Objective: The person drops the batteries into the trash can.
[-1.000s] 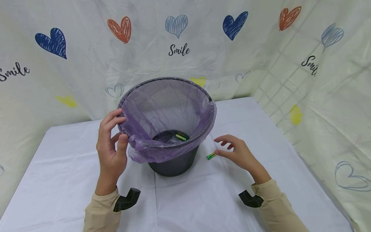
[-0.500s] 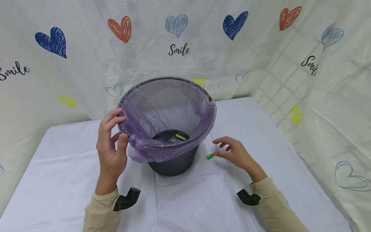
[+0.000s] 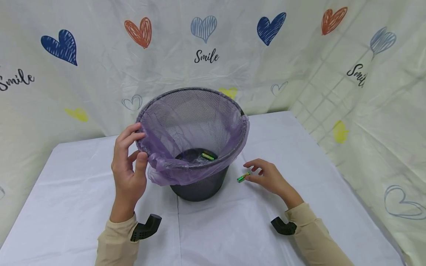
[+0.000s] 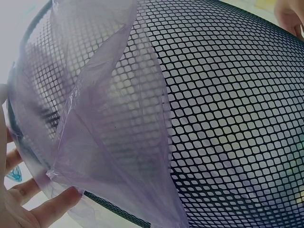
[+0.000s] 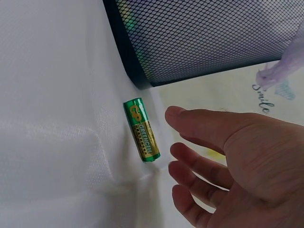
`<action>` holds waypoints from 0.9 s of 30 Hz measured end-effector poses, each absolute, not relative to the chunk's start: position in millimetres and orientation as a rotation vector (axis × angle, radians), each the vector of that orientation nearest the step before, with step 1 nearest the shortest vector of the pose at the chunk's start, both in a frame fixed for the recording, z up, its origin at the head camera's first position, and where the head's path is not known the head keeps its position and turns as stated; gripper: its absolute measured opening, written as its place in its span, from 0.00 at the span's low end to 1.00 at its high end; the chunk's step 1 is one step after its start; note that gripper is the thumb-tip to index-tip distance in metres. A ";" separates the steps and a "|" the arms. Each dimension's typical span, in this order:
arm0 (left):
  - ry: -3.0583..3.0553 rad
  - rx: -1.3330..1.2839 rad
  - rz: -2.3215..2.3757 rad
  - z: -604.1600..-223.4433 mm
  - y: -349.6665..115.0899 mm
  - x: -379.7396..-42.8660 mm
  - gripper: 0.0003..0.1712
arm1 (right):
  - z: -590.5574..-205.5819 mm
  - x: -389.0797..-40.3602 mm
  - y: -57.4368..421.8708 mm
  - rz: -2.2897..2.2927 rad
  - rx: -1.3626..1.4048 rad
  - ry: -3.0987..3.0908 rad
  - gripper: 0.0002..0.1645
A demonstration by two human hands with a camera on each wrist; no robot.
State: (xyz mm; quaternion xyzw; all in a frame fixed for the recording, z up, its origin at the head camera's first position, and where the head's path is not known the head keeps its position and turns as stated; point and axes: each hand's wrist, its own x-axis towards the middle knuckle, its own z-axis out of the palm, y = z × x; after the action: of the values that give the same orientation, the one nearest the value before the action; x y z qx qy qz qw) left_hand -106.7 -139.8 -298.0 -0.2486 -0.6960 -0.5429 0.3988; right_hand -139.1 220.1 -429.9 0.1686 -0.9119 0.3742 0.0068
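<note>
A black mesh wastebasket (image 3: pixel 202 184) stands on the table, its rim lined with a thin purple bin bag (image 3: pixel 179 173). Fingers of my left hand (image 3: pixel 128 170) touch the bagged rim at its left side, also seen in the left wrist view, where the bag (image 4: pixel 104 128) overlaps the mesh. A green GP battery (image 5: pixel 142 129) lies on the white cloth near the basket's base. My right hand (image 3: pixel 267 177) is beside this battery, thumb and fingers spread apart. In the right wrist view a gap shows between fingertips and battery. Another green battery (image 3: pixel 208 156) lies inside the basket.
A white cloth (image 3: pixel 83 184) covers the table. Behind it hangs a pale curtain (image 3: pixel 166 70) printed with hearts and "Smile". Black devices (image 3: pixel 146 228) sit at both wrists, against beige sleeves (image 3: pixel 116 242).
My right hand has shifted slightly left and towards me, and more of the battery beside it shows. My left hand and the wastebasket stay in place.
</note>
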 end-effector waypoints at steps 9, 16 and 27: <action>-1.761 -0.634 -1.383 -297.6 -139.7 -106.9 0.34 | -438.6 -140.7 222.1 1.142 0.552 -2.844 0.22; -1.752 -0.637 -1.381 -298.0 -139.2 -107.7 0.34 | -443.7 -141.7 223.0 1.127 0.538 -2.864 0.20; -1.753 -0.632 -1.368 -298.4 -139.3 -107.5 0.35 | -448.2 -141.1 224.6 1.079 0.541 -2.901 0.15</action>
State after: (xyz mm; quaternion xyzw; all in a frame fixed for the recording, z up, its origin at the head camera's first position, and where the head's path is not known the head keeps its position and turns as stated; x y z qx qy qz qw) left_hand -107.5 -139.3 -298.4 -0.2501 -0.6941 -0.5416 0.4030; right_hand -141.1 224.6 -448.2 0.1722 -0.9232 0.3435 -0.0005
